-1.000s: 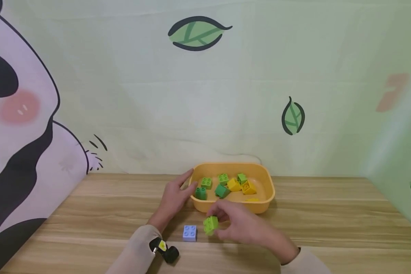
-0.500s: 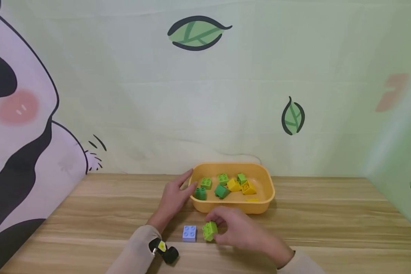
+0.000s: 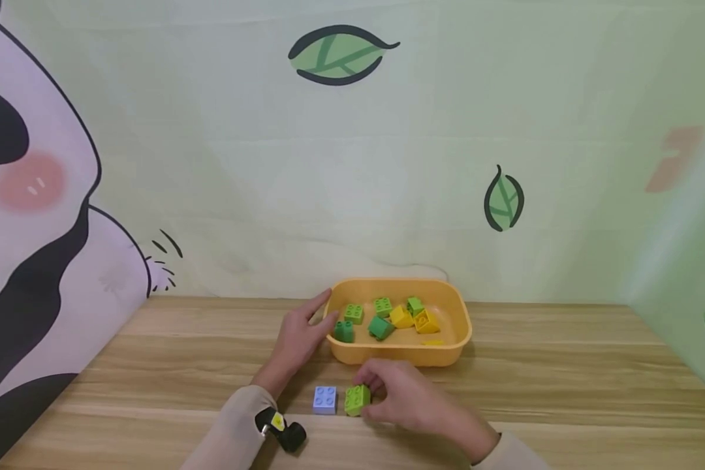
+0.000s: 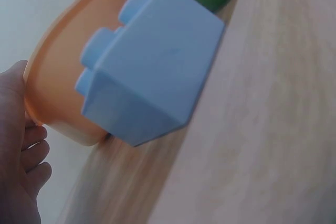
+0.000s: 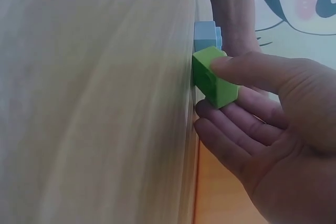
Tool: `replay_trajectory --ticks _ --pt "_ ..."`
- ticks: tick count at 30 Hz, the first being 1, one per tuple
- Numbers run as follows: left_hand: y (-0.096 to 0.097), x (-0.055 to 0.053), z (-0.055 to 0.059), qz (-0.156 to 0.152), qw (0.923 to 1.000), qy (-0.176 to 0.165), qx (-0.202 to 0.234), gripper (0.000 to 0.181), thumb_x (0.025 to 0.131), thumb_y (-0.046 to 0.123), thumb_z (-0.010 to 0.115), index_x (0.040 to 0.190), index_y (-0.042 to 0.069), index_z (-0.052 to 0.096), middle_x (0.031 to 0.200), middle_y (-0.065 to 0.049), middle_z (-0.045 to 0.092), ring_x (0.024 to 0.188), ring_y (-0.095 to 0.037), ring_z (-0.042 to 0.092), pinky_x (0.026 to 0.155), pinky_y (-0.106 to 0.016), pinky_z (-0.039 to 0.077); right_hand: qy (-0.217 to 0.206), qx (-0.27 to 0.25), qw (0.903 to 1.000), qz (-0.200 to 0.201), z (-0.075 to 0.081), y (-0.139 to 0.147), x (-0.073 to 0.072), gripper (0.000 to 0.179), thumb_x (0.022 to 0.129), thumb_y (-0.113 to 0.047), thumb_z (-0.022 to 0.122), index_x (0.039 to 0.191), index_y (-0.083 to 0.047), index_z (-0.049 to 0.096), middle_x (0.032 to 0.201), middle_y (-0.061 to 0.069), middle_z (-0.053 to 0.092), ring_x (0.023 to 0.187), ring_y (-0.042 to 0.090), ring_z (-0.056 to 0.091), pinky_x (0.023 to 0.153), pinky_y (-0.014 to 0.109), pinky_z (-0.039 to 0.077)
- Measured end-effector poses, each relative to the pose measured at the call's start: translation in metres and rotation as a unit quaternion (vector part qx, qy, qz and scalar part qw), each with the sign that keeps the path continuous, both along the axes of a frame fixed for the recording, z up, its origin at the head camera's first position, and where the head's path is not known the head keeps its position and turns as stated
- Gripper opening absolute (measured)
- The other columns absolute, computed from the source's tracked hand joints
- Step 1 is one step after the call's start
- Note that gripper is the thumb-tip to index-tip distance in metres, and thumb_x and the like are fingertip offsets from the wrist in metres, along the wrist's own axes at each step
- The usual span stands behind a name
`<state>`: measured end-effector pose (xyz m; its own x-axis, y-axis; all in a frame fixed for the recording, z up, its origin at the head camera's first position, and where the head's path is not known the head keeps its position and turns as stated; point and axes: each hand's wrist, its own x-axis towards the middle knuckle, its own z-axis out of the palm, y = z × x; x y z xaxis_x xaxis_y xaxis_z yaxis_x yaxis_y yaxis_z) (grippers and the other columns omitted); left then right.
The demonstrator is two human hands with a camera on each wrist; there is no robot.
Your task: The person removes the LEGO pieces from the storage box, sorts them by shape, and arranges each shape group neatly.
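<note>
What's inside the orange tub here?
Three light green bricks, two dark green bricks and two yellow bricks, plus a yellow piece partly covered by the tub's near wall; anything else behind that wall can't be seen.

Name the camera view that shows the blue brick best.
Left wrist: the blue brick looms large, uncovered. The head view shows it whole but small, studs up; the right wrist view, small and partly behind the green brick.

A light-green studded block (image 3: pixel 356 399), pinched in the fingers (image 3: pixel 369 371), tilts in front of the open orange tub (image 3: pixel 399 356) standing upright.
</note>
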<state>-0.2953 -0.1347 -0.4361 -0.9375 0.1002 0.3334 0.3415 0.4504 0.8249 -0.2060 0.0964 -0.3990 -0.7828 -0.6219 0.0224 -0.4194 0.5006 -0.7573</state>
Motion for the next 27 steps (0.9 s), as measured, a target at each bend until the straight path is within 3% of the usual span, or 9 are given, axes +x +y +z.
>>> replay_trajectory --ticks 9,13,16,19,26,27 --pt "0.0 0.001 0.001 0.007 1.0 -0.003 -0.005 0.057 0.104 0.026 0.068 0.155 0.006 0.054 0.159 -0.009 0.052 0.149 -0.032 0.045 0.122 -0.052 0.036 0.017 0.012 0.9998 0.0 -0.007 0.0 -0.003 0.034 0.085 -0.004 0.088 0.114 -0.012 0.072 0.106 -0.007 0.07 0.097 0.011 0.065 0.089 0.031 0.059" --pt "0.0 0.001 0.001 0.009 0.9999 -0.003 -0.008 0.057 0.104 0.027 0.067 0.156 0.006 0.054 0.159 -0.01 0.052 0.149 -0.033 0.044 0.122 -0.052 0.036 0.057 0.009 0.9982 0.018 -0.03 0.004 -0.017 0.035 0.086 -0.009 0.088 0.116 -0.014 0.072 0.106 -0.009 0.07 0.095 0.008 0.064 0.084 0.03 0.059" --pt "0.0 0.002 0.002 0.01 0.9999 -0.005 -0.008 0.057 0.104 0.026 0.067 0.155 0.006 0.054 0.159 -0.011 0.052 0.149 -0.034 0.045 0.122 -0.054 0.036 0.07 0.009 0.9972 0.024 -0.039 0.004 -0.022 0.036 0.085 -0.009 0.089 0.116 -0.014 0.071 0.105 -0.009 0.069 0.094 0.007 0.063 0.083 0.029 0.059" --pt "0.0 0.002 0.002 0.011 0.9999 -0.008 -0.006 0.056 0.104 0.026 0.068 0.155 0.006 0.054 0.159 -0.01 0.052 0.149 -0.033 0.045 0.122 -0.053 0.036 0.078 0.015 0.9965 0.026 -0.039 0.004 -0.022 0.035 0.086 -0.009 0.089 0.116 -0.013 0.071 0.106 -0.008 0.069 0.094 0.007 0.063 0.083 0.029 0.058" --pt "0.0 0.002 0.003 0.008 0.9999 -0.006 -0.009 0.056 0.104 0.026 0.068 0.155 0.006 0.054 0.158 -0.01 0.052 0.149 -0.032 0.045 0.122 -0.052 0.036 0.05 0.018 0.9985 0.011 -0.018 0.001 -0.009 0.037 0.083 -0.006 0.09 0.114 -0.013 0.072 0.106 -0.009 0.069 0.095 0.007 0.062 0.087 0.029 0.058" --pt "0.0 0.002 0.003 0.007 0.9999 -0.007 -0.008 0.056 0.104 0.027 0.068 0.155 0.006 0.054 0.158 -0.009 0.052 0.149 -0.032 0.045 0.122 -0.052 0.036 0.051 0.02 0.9984 0.011 -0.027 0.002 -0.015 0.037 0.083 -0.008 0.09 0.115 -0.016 0.072 0.107 -0.012 0.068 0.096 0.006 0.062 0.088 0.028 0.057"
